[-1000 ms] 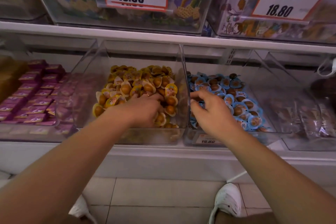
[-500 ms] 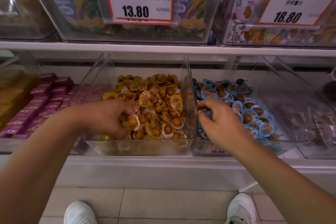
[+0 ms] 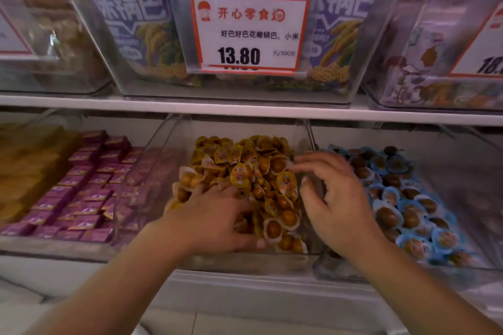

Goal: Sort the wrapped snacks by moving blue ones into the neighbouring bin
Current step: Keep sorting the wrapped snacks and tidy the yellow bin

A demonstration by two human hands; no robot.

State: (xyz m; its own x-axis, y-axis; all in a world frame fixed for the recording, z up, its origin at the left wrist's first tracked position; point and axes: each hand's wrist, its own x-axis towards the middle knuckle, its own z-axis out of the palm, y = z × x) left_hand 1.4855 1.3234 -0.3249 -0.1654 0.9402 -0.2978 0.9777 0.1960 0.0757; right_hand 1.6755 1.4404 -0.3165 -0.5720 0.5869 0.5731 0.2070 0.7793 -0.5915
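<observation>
Yellow wrapped snacks [image 3: 245, 160] fill the middle clear bin [image 3: 174, 149]. Blue wrapped snacks [image 3: 402, 198] lie in the neighbouring clear bin [image 3: 451, 179] on the right. My left hand [image 3: 215, 215] lies palm down on the yellow pile near the bin's front, fingers spread and partly buried among the wrappers. My right hand [image 3: 334, 198] hovers over the divider between the two bins, its curled, parted fingers reaching into the right side of the yellow pile with nothing seen in them. No blue wrapper shows among the yellow ones.
Purple packets [image 3: 89, 185] fill the bin to the left. A white shelf edge [image 3: 245, 111] runs just above the bins, carrying clear boxes of bagged snacks and a 13.80 price tag [image 3: 249, 35]. White floor tiles lie below.
My right hand has moved left from the blue bin to the divider and into the yellow bin's edge. My left hand has shifted right across the yellow pile. The view has moved closer and upward.
</observation>
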